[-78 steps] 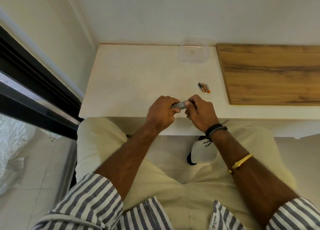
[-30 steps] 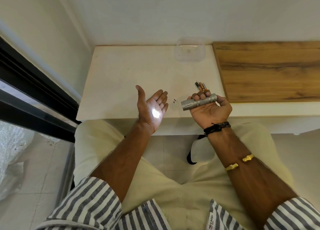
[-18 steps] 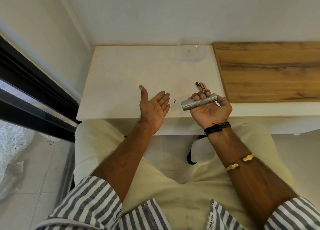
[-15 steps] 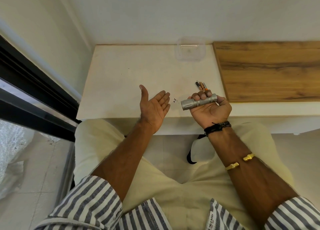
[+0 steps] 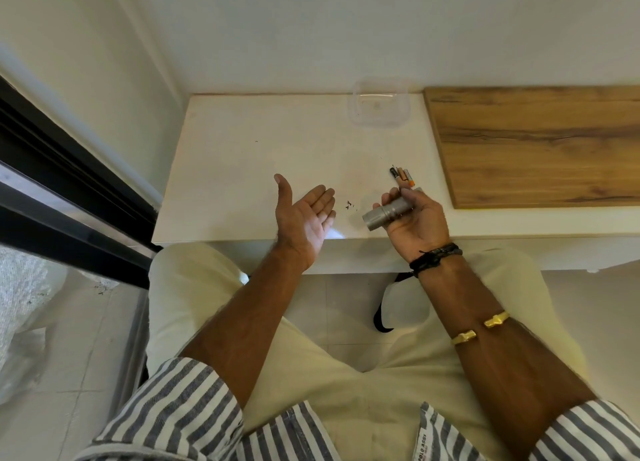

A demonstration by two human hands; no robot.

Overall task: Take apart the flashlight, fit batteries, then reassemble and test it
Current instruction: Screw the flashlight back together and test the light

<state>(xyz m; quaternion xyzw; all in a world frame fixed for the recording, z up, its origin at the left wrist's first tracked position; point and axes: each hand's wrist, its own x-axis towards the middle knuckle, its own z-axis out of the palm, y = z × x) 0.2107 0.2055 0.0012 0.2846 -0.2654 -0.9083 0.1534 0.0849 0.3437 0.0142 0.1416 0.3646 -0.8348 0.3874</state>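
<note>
My right hand (image 5: 417, 223) holds a short silver flashlight (image 5: 388, 212), palm up, over the front edge of the white table (image 5: 242, 155). The flashlight's head points left and slightly down. A bright patch of light (image 5: 335, 233) lies on the table edge just right of my left palm. My left hand (image 5: 304, 214) is held flat with the palm facing the flashlight, fingers straight, holding nothing. A few loose batteries (image 5: 401, 176) lie on the table just beyond my right fingertips.
A clear plastic container (image 5: 379, 105) stands at the back of the table by the wall. A wooden board (image 5: 536, 145) covers the table's right part. Small dark specks (image 5: 349, 204) lie between my hands. A dark window frame (image 5: 52, 183) runs along the left.
Both hands gripped the flashlight at first; then my left hand opened and the beam lit its palm. The spot went off the palm, and now it falls on the table edge as the flashlight tilts down.
</note>
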